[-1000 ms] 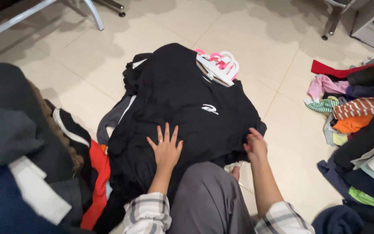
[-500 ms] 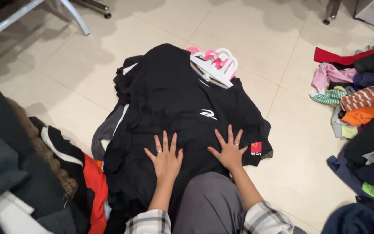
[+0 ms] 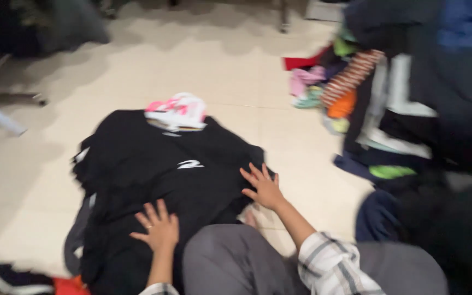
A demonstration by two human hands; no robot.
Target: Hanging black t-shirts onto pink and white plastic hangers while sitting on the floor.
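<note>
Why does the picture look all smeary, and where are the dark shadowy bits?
Head view: the whole picture is streaky with motion blur, so the clothes pile on the right and the hangers are soft smudges; both hands, left hand and right hand, have fuzzy edges on the black shirt; dim shadows lie on the tiled floor.

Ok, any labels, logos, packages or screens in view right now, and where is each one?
No packages, signs or screens.
White logo mark: on the chest of the black shirt spread on the floor, ahead of both hands; a small slanted white shape, too blurred for detail.
Left hand lies flat on the shirt's near part; right hand rests at its right edge.
</note>
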